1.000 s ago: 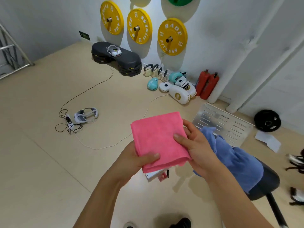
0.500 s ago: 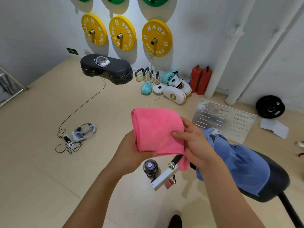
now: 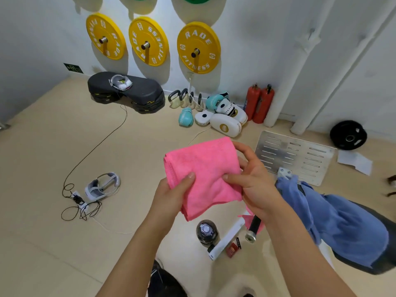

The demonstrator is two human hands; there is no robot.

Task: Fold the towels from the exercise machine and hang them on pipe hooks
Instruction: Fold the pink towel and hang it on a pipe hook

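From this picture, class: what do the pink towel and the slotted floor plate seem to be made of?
Pink towel: soft, matte fabric, probably microfibre; it has a fuzzy nap, stitched hem and limp folds.
Slotted plate: apparently bare metal, perhaps aluminium or steel; it is flat with a silvery-grey sheen.

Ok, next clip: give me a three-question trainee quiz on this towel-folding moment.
1. True or false: both the left hand and the right hand grip the folded pink microfibre towel.
2. Where does the crumpled blue cloth towel lie? A) on the beige floor B) draped over the black padded seat C) on a wall peg
3. Fill in: the three round weight plates in the wall's lower row are coloured ____.

Key: 1 true; 2 B; 3 yellow.
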